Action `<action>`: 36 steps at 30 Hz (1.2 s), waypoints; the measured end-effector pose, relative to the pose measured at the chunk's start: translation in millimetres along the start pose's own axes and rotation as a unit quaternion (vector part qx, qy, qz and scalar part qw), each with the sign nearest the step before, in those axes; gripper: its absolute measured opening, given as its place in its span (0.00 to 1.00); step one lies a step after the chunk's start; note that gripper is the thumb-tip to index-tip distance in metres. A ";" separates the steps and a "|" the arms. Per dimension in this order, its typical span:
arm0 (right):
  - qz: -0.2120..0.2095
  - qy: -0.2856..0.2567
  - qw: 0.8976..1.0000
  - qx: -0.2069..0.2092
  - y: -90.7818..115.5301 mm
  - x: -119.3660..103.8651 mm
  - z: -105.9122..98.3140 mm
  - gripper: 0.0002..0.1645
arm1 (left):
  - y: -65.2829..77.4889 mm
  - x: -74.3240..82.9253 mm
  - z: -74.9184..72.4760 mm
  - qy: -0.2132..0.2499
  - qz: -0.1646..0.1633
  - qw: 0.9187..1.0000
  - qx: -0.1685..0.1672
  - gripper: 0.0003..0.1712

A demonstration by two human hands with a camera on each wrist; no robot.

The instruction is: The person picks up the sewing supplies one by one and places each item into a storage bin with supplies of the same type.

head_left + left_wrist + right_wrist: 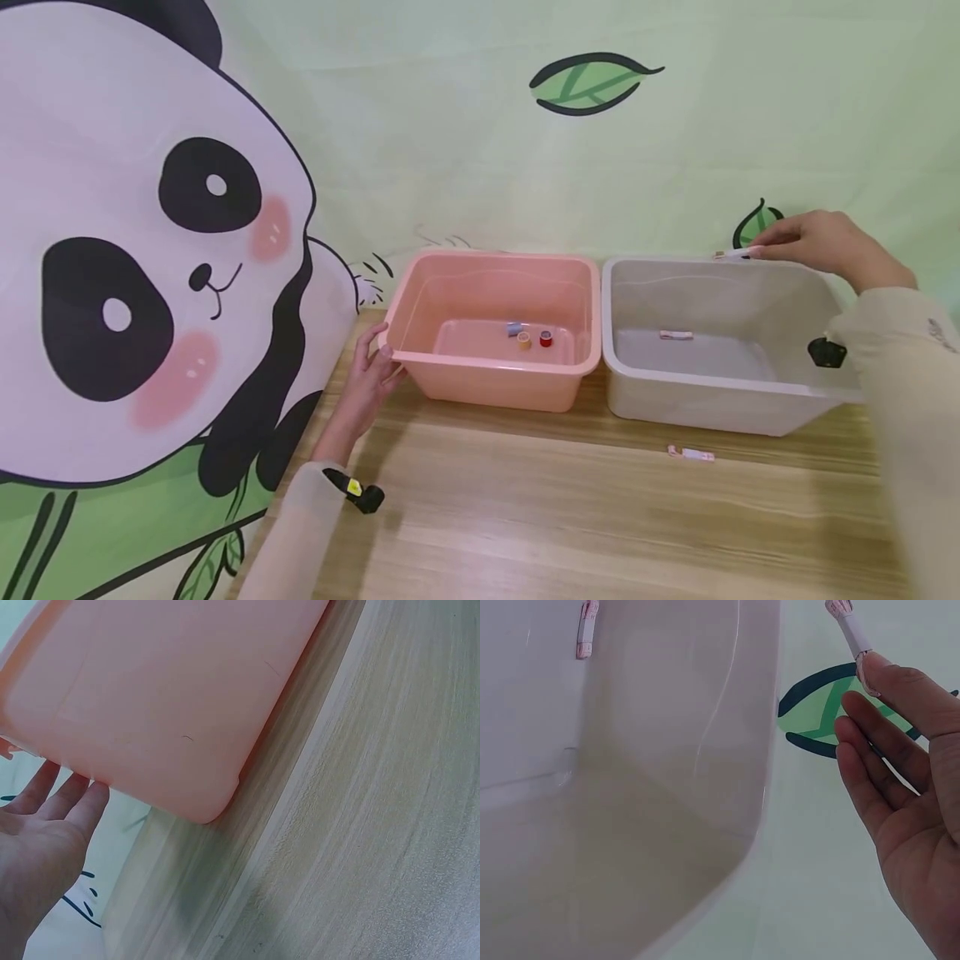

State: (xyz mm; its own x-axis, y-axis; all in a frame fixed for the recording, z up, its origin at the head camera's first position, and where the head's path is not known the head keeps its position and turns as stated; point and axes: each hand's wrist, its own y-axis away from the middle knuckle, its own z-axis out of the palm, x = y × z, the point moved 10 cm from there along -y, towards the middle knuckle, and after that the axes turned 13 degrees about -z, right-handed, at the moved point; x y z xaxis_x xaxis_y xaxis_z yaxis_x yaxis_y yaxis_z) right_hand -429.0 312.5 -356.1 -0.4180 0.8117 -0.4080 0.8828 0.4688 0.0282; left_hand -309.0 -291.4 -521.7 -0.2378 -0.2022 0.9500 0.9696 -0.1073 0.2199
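Note:
At its left front corner, the pink plastic bin [495, 379] is held by my left hand [367, 375]; the left wrist view shows several fingertips [96, 796] against its outer wall. Over the far rim of the grey bin [697, 404], my right hand [821, 246] pinches one end of a small skein of thread [853, 628] with pinkish ends and a white band. A similar skein [676, 335] lies on the grey bin's floor. Another skein [692, 454] lies on the table in front of that bin.
Inside the pink bin are a blue spool [513, 329], a yellow spool [524, 340] and a red spool [546, 338]. Both bins stand side by side on a wooden table [525, 517]. Close behind them hangs a green backdrop [420, 125] with a large panda.

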 end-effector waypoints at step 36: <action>-0.283 0.093 0.942 0.154 78.6 -140.4 49.7 0.23 | 2.7 1.1 3.0 0.003 -0.002 1.000 0.009 0.24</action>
State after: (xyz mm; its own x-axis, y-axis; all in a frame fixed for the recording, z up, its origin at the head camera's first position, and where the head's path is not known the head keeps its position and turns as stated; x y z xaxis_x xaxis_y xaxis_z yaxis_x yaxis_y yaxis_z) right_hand -290.3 218.1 -342.0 -0.8453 0.5226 -0.1110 0.5159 0.7445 -0.4237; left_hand -306.4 -289.0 -519.4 -0.2422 -0.2067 0.9479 0.9694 -0.0914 0.2278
